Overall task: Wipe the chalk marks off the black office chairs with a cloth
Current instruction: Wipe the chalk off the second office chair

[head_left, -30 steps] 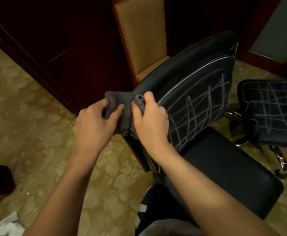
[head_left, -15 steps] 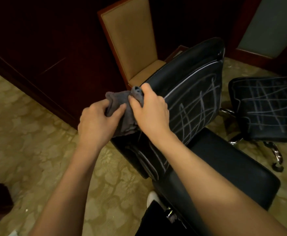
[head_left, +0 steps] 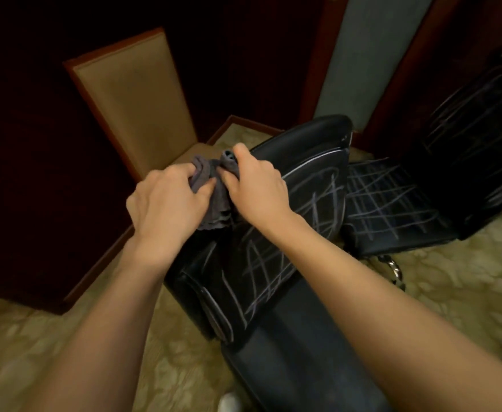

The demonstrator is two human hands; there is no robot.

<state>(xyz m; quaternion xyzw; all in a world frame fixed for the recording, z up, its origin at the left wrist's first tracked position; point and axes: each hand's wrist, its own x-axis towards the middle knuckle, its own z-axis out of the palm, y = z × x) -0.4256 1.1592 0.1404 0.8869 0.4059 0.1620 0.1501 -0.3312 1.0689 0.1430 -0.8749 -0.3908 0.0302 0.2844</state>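
Fingers of both hands are curled round the grey cloth, bunching it between them. Left hand pinches the cloth's left side, thumb on top, fingertips tucked into the folds. Right hand grips the right side, index finger hooked over a rolled end of the fabric at the top. A loose flap hangs down below the two thumbs.

Cloth sits at the upper left edge of the near black office chair's backrest, over it or just in front; contact with the leather is probably there but I can't confirm it from this angle.

Backrest is tilted away from the camera, with pale chalk marks criss-crossed over its padded panel, running down to where it meets the seat. Seat itself looks unmarked, plain black.

Second black office chair stands just beside on the right: chalk grid on its seat, fainter scribbles on its backrest, which is blurred. Chrome base part shows under it.

Behind the hands: a wooden chair with tan upholstery, set against dark red-brown wood panelling. A grey-green wall panel sits further right. Floor is beige patterned carpet. Small white object at the bottom edge, too cropped to identify.
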